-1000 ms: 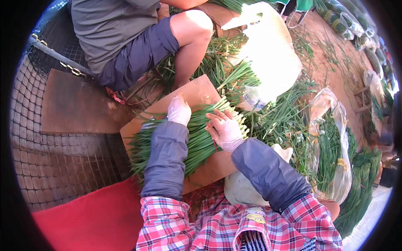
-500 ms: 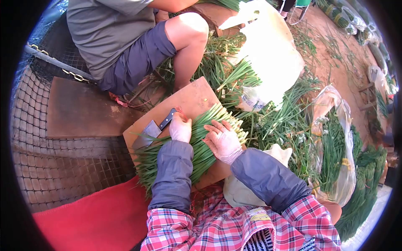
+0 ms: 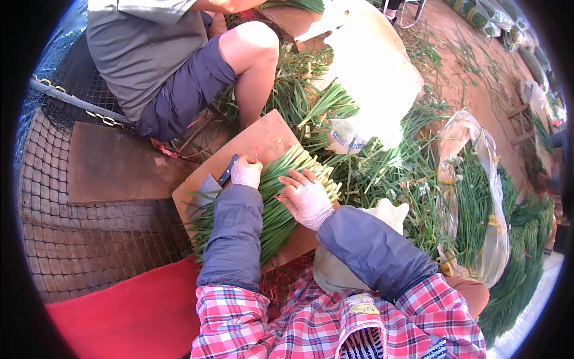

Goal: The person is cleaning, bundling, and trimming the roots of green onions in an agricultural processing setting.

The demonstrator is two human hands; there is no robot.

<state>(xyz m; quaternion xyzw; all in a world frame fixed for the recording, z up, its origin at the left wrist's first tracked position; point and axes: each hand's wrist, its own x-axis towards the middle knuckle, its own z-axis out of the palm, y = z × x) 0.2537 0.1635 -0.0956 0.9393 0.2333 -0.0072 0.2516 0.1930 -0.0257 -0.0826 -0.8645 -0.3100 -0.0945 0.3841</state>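
Observation:
A thick bunch of garlic chives [image 3: 276,200] lies across a tilted brown board [image 3: 267,128], its pale cut ends toward the upper right. My right hand [image 3: 306,200], in a whitish glove with bare fingertips, rests on the bunch near those ends, fingers spread. At the bunch's far side my left hand [image 3: 246,172], gloved the same way, is closed. A thin red tie [image 3: 255,151] sticks up from its fingertips. Just left of that hand lies a knife [image 3: 227,171] with a black riveted handle; the chives and my sleeve partly cover its broad blade.
A person in grey [image 3: 161,66] sits across from me, one knee near the board. Loose green stalks [image 3: 394,179] and a large white sack [image 3: 376,72] lie to the right. Beyond them is a clear plastic bag [image 3: 496,239] of greens. Red cloth [image 3: 131,311] spreads at lower left.
The view has shifted slightly, moving the scene a little leftward. The red tie now stands up more plainly above my left fingertips. My right hand stays spread on the chives.

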